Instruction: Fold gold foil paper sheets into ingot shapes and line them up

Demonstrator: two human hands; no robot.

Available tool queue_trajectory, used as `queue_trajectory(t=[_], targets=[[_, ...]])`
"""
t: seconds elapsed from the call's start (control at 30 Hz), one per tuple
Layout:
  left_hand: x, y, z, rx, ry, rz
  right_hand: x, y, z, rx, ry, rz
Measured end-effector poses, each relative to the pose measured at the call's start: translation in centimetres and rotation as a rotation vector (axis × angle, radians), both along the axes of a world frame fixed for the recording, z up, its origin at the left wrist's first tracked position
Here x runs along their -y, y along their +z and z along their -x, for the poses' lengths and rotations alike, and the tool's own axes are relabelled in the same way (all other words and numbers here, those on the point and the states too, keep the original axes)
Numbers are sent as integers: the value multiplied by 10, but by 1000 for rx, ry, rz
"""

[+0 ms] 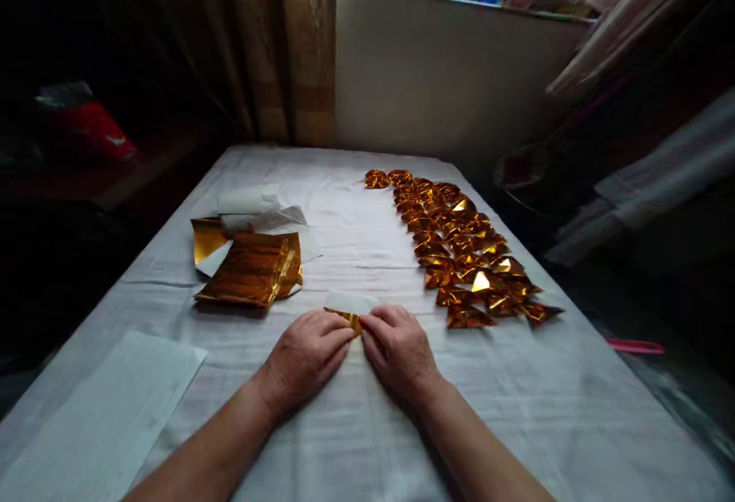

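Note:
My left hand (307, 356) and my right hand (399, 349) rest side by side on the white cloth, fingertips meeting on a small sheet of gold foil paper (349, 309). Its white back faces up and a gold edge shows between my fingers. Both hands pinch and press this sheet against the table. To the left, just beyond my left hand, lies a stack of flat gold foil sheets (253, 268). To the right stretches a long row of several folded gold pieces (468, 253), overlapping each other.
The table (367, 425) is covered with white cloth. A white paper sheet (109, 410) lies at the near left corner. Crumpled white wrapping (256, 207) sits behind the foil stack. A curtain (276, 43) and a wall stand beyond the far edge. A pink object (635, 347) lies off the right side.

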State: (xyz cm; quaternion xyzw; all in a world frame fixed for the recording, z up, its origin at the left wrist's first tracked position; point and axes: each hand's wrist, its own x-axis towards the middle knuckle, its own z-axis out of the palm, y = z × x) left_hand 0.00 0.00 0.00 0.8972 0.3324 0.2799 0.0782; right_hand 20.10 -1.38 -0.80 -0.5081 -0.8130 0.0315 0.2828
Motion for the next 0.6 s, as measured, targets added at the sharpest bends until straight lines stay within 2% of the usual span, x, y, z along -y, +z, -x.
queue_trajectory(t=[0.13, 0.33, 0.6], targets=[[-6, -5, 10, 58, 6, 58, 2, 6, 2, 6, -13, 56], [-13, -8, 17, 36, 132, 80, 1, 8, 5, 23, -60, 118], [-17, -4, 20, -39, 105, 80, 1, 7, 5, 62, -70, 141]])
